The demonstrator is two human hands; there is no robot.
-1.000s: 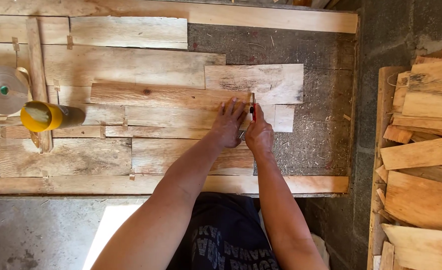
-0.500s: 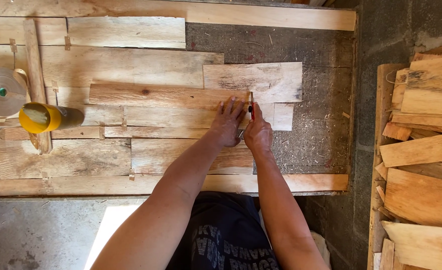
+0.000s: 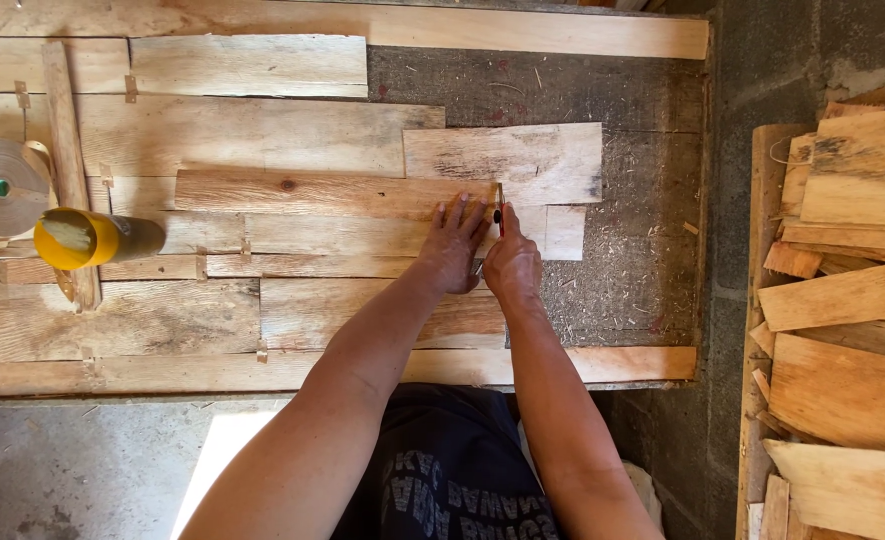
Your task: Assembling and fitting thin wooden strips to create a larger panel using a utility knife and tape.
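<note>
Left hand (image 3: 451, 248) lies flat, fingers spread, pressing on a long plank (image 3: 313, 192) at frame centre; fingertips reach the plank's right end. Right hand (image 3: 512, 265) just beside it, touching at the thumb side, fist closed around a cutter (image 3: 500, 212) with red and black showing; tool stands upright along the plank's right end, tip toward frame top. Blade contact too small to tell.

Plank sits on a patchwork of thin boards (image 3: 263, 140) filling a frame bed (image 3: 563, 362) from left edge to centre. A short board (image 3: 508, 160) overlaps just above the cutter. Right of the hands the bed is bare, dark and sawdust-strewn, up to the right rail (image 3: 705, 200): open room there and in the upper centre gap.

Left side: tape roll (image 3: 3, 187) at the left edge, yellow cup (image 3: 78, 238) on its side just below and right of it, a narrow strip (image 3: 68, 170) running vertically beside them. Small tape tabs across board seams.

Far right, beyond a concrete ledge (image 3: 763, 60): a pile of loose shingles (image 3: 853, 290), well apart from the hands. Lower left is bare floor (image 3: 73, 470).
</note>
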